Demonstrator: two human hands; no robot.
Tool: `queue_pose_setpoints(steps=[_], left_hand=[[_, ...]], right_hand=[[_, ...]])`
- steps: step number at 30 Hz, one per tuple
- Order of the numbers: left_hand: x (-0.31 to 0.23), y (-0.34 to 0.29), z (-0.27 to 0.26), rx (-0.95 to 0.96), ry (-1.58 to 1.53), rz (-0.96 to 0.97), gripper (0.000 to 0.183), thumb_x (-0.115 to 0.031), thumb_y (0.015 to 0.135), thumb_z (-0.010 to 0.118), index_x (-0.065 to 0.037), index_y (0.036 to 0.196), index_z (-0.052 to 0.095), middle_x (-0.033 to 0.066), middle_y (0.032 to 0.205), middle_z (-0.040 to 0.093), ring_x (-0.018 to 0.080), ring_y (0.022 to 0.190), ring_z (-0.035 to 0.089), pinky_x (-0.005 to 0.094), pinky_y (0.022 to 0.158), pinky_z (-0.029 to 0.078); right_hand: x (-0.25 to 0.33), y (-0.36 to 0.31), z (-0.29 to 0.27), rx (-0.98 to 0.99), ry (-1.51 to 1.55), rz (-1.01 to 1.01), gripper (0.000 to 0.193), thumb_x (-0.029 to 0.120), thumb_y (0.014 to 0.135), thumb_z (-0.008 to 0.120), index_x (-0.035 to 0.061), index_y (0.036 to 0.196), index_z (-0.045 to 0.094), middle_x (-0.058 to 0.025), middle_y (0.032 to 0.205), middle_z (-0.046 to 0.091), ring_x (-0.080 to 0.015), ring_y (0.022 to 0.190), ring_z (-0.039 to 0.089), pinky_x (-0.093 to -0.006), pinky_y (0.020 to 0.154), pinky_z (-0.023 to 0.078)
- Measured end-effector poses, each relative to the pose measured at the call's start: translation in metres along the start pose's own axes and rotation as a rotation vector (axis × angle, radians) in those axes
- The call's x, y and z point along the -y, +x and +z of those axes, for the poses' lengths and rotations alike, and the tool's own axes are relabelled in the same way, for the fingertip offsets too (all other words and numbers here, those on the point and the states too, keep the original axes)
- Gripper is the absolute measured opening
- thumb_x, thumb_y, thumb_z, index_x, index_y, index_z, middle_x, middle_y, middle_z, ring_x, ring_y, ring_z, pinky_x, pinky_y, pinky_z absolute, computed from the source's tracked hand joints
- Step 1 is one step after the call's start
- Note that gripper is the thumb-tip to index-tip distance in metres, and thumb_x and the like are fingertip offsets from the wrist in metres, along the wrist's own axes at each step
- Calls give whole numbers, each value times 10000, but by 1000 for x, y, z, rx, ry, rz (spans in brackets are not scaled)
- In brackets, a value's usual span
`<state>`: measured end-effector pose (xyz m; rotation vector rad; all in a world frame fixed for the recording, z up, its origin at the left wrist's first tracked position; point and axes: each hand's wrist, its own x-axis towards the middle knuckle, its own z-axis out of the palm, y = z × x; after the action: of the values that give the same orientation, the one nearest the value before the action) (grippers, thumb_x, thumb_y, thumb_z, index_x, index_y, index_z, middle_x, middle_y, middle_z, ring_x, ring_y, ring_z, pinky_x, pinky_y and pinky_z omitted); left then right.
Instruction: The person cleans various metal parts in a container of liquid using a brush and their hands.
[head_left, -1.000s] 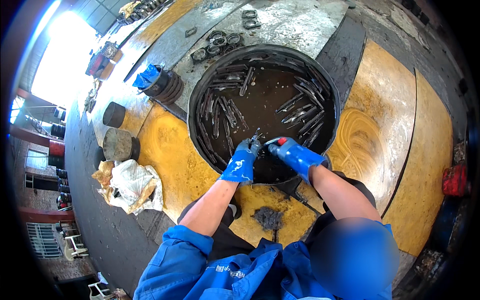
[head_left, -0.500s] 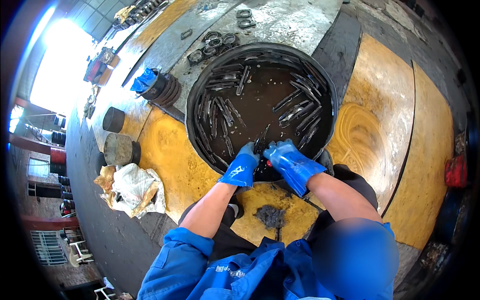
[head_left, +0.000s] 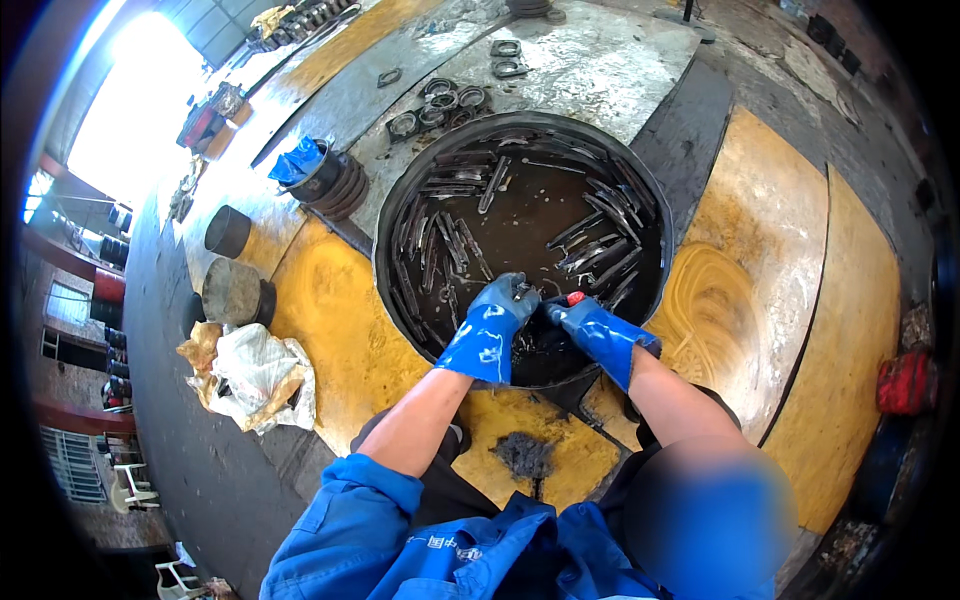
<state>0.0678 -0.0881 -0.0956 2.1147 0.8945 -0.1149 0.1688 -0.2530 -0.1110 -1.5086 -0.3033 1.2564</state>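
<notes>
Wearing blue rubber gloves, both my hands meet over the near side of a wide round metal tub [head_left: 384,235]. Dark murky liquid [head_left: 525,215] fills its middle, with long narrow dark metal pieces [head_left: 470,247] lying around the inside. My left hand [head_left: 505,302] is closed around something dark and wet, mostly hidden by the fingers. In my right hand [head_left: 580,318], also closed, is a small object with a bright red end [head_left: 575,298]; the rest of it is hidden. The hands are almost touching, just above the liquid.
Ring-shaped dark metal parts [head_left: 440,100] lie beyond the tub. To the left stand a stack of black rings [head_left: 340,190] with a blue cloth on it, two short metal cylinders [head_left: 232,292] and a crumpled white bag [head_left: 258,370]. A dark fibrous clump [head_left: 523,455] sits before me.
My left hand has turned and moved slightly forward over the tub. My right hand has shifted a little right and down, and the red end now shows above its fingers. The view has tilted slightly.
</notes>
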Motion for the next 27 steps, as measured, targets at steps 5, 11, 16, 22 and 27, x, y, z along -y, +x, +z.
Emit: queue_pose_setpoints(steps=[5, 11, 16, 22, 27], left_hand=[[0, 4, 11, -161, 140, 17, 550, -422, 875, 701, -157, 1347, 606, 161, 1229, 695, 349, 1120, 672, 450, 979, 520], [-8, -16, 16, -174, 99, 151, 426, -362, 930, 665, -204, 1323, 624, 119, 1221, 703, 315, 1134, 662, 430, 976, 523], [11, -15, 19, -193, 151, 58, 456, -390, 923, 669, -195, 1332, 614, 130, 1209, 704, 341, 1118, 663, 445, 962, 527], [10, -16, 12, -90, 81, 92, 455, -375, 924, 656, -178, 1332, 610, 142, 1207, 699, 360, 1113, 659, 453, 953, 530], [25, -8, 16, -113, 64, 154, 422, -359, 929, 645, -158, 1300, 636, 164, 1190, 698, 391, 1083, 656, 465, 932, 532]], right_hand=[[26, -31, 11, -28, -162, -95, 277, 239, 963, 644, 39, 1137, 727, -82, 1013, 746, -163, 927, 668, -336, 843, 501], [38, -40, 9, -106, -225, -31, 310, 257, 943, 631, 35, 1142, 718, -87, 1020, 746, -187, 955, 670, -343, 878, 495], [8, -2, 6, -172, -373, -28, 242, 219, 955, 656, 46, 1108, 728, -43, 960, 737, -139, 882, 651, -324, 815, 509], [16, -13, 5, -201, -329, -30, 212, 234, 967, 649, 58, 1045, 738, -24, 919, 718, -126, 842, 634, -303, 767, 506], [13, -8, 12, -219, -245, -10, 187, 225, 970, 634, 72, 997, 738, -6, 886, 703, -106, 805, 610, -287, 735, 494]])
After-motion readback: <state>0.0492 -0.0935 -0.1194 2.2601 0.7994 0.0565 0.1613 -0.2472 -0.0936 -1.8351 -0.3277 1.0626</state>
